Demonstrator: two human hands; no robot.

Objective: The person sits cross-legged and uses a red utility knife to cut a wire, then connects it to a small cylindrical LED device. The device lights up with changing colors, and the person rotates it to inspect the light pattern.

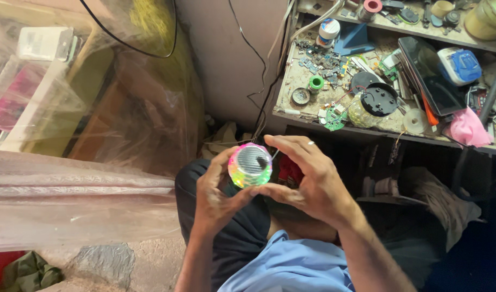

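cluttered with circuit scraps and small parts, a low wooden workbench [291, 92] fills the upper right, carrying a black tablet [429, 75], a green tape roll [316, 84], a round black disc with holes [380, 99] and a pink cloth [467, 128]. clear plastic sheeting [96, 108] drapes the left side over shelves, and black cables hang down the wall. below, over the person's lap, both hands meet around a small round speaker with a silver mesh face and a rainbow-lit translucent rim [250, 165]. the left hand [215, 189] cups it from the left and below, thumb along its edge, fingers curled shut on it. the right hand [307, 181] closes on it from the right, forefinger arched over the top (the mesh face points up at the camera). something red [289, 172] shows behind the speaker.
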